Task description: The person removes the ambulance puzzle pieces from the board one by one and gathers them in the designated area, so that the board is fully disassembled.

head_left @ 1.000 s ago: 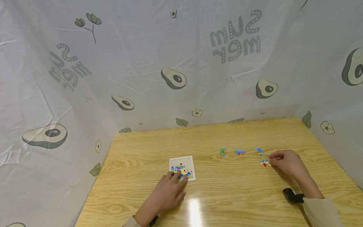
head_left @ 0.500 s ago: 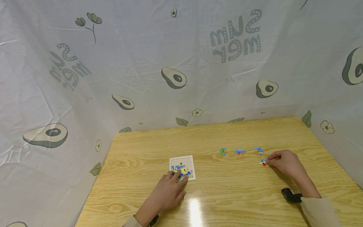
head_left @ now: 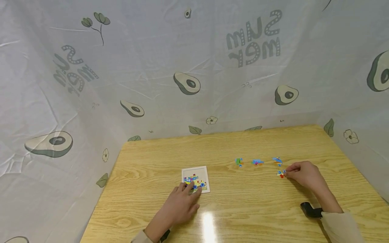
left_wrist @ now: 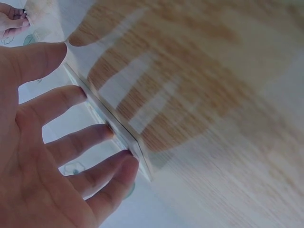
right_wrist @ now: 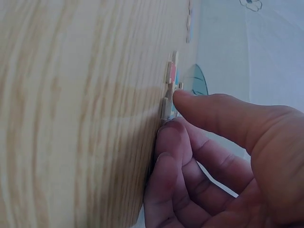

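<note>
My left hand [head_left: 180, 204] rests its spread fingertips on the lower part of a small white-framed jigsaw puzzle board [head_left: 208, 177]. A yellow and blue vehicle picture shows in the board's lower half, partly covered by the fingers. In the left wrist view, the fingertips lie along the edge of the thin board [left_wrist: 102, 109]. Over to the right, my right hand [head_left: 306, 173] pinches a white, red and blue puzzle piece [head_left: 280, 173] by its right end. The right wrist view has the thumb [right_wrist: 190, 102] on that piece [right_wrist: 170, 73], low at the table surface.
Behind the held piece, a green puzzle piece [head_left: 238, 162], a blue one [head_left: 257, 162] and a blue-orange one [head_left: 277, 161] lie in a row on the wooden table [head_left: 170, 152]. A printed curtain [head_left: 152, 84] encloses the table's back and sides.
The right hand has slid slightly left, and the red and white puzzle piece has moved with it. The left hand stays in place on the puzzle board.
</note>
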`<action>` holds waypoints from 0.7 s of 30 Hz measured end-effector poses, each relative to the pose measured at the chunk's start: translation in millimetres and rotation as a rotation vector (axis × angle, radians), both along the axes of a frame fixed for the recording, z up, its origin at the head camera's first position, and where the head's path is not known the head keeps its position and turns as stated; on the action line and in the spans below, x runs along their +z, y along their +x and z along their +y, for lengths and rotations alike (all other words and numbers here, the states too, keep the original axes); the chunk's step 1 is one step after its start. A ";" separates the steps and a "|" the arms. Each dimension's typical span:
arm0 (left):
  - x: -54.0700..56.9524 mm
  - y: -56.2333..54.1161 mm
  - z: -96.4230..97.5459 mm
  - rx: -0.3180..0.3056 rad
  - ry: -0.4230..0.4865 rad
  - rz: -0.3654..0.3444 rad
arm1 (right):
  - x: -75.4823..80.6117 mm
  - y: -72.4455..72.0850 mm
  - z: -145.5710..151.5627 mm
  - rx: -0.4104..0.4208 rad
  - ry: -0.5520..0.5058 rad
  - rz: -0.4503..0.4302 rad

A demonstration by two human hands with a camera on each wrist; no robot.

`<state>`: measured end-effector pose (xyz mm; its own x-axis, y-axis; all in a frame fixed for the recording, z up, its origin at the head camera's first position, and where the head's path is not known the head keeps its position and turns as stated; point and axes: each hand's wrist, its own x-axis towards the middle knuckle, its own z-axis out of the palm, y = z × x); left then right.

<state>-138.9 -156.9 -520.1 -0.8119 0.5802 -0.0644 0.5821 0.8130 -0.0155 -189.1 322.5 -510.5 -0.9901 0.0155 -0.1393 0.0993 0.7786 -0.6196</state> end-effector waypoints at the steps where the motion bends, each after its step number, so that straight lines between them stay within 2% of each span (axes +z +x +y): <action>1: 0.0 0.4 0.2 -0.001 0.001 0.002 | 0.0 0.4 0.5 -0.001 -0.002 0.000; 7: 0.1 1.9 0.3 0.008 0.009 -0.005 | 4.0 2.2 -2.7 -0.010 -0.016 0.065; 12: 1.0 2.7 -0.1 0.012 0.017 0.000 | 15.1 -2.8 -24.5 0.012 -0.060 0.149; 17: 0.2 3.2 -1.4 0.017 0.021 -0.018 | 23.5 -12.2 -63.3 0.097 -0.136 0.218; 21: -1.7 4.7 -3.0 0.025 0.031 -0.032 | 21.5 -22.5 -103.1 0.211 -0.177 0.216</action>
<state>-134.2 -159.9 -521.8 -0.8240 0.5619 -0.0726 0.5614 0.8270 0.0285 -211.6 219.4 -489.0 -0.9758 -0.1984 0.0921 -0.2009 0.6467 -0.7358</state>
